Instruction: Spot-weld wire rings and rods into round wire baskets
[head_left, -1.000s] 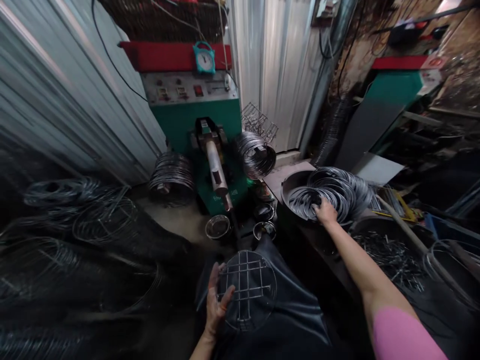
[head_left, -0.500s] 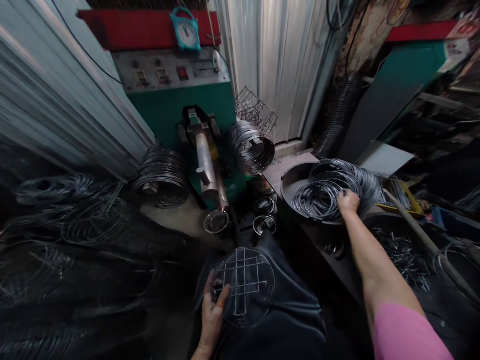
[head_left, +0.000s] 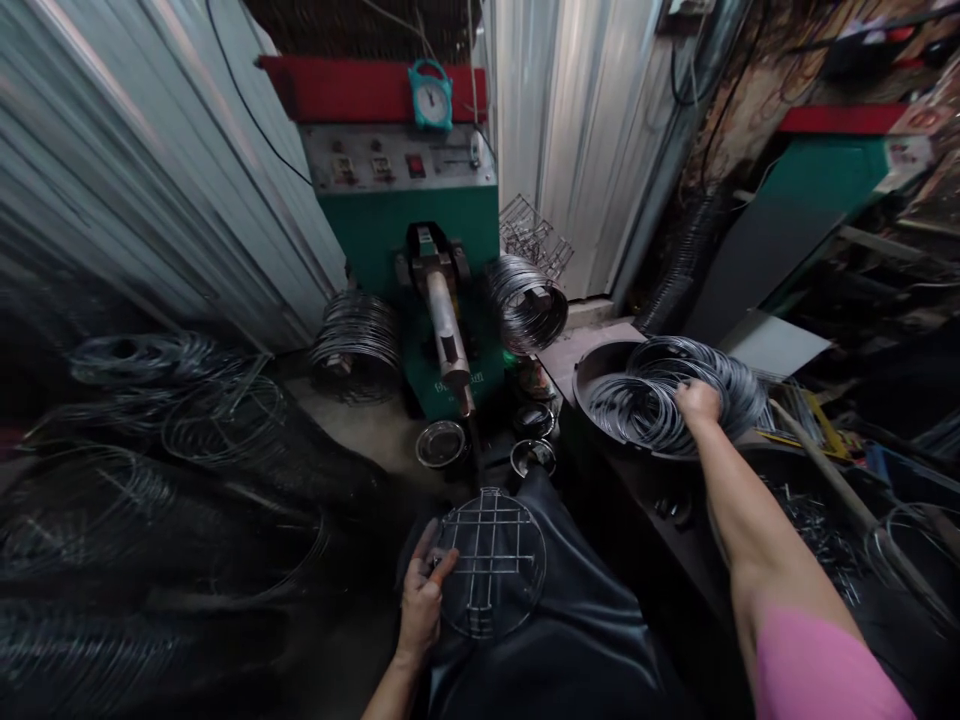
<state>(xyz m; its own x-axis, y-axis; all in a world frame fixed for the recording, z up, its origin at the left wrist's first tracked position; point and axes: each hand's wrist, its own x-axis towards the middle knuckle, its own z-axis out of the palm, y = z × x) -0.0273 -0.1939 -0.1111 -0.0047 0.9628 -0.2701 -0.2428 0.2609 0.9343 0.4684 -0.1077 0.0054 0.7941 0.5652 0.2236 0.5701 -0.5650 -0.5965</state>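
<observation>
My left hand [head_left: 425,590] is closed on the left edge of a round wire rack [head_left: 491,545], thumb on top, holding it over the dark apron [head_left: 585,600] on my lap. The rack has crossing bars inside a ring. Out to the right, my right hand [head_left: 699,402] has its fingers closed at the pile of wire rings [head_left: 637,400], which lies in a wide basin [head_left: 592,365]. The fingertips are among the rings, and how many they pinch is hidden.
Ahead stands a green machine [head_left: 345,220] with a metal arm [head_left: 446,325] and a blue clock [head_left: 431,97]. Ring bundles [head_left: 356,345] hang at its left, more rings [head_left: 529,305] at its right. Metal bits [head_left: 817,530] lie at right; wire coils [head_left: 225,420] at left.
The view has shifted, so the machine appears farther right and lower. My left hand still holds the rack, now lying flatter to view. My right hand stays at the wire rings.
</observation>
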